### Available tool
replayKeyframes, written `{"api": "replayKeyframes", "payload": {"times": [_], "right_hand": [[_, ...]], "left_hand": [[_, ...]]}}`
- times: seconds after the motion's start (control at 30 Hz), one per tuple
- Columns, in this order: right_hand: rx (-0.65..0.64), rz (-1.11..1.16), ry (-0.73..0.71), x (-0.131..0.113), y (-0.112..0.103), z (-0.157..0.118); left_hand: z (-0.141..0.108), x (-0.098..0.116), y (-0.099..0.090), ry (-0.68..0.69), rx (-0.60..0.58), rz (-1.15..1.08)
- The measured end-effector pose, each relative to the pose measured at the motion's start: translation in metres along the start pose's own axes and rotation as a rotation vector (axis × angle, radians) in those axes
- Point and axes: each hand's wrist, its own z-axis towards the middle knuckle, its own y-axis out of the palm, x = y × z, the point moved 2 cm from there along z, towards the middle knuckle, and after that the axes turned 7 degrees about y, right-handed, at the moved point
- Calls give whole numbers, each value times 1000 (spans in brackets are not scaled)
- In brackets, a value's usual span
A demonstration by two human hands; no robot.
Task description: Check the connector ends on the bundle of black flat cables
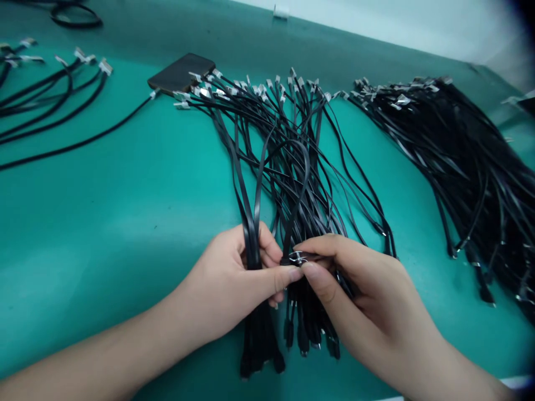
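Note:
My left hand is closed around several flat black cables, whose dark plug ends hang below the palm. Its thumb and fingertips also meet at one end of another cable. Thumb and forefinger of my right hand pinch that cable at a small dark piece with shiny metal, right between the two hands. Its exact kind is too blurred to tell. Behind and beneath my hands spreads a loose heap of black cables, their silver plugs pointing away and dark plugs towards me.
On the right lies a bigger pile of black cables. A dark flat rectangular device rests at the back, with a cable plug at its edge. More cables lie at left on the green tabletop. A coiled cable sits far back.

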Motion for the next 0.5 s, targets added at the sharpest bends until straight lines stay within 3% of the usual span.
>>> {"api": "replayKeyframes", "payload": {"times": [0.5], "right_hand": [[-43, -38, -35, -2, -4, 1]], "left_hand": [[-2, 1, 0, 1, 0, 111]]}}
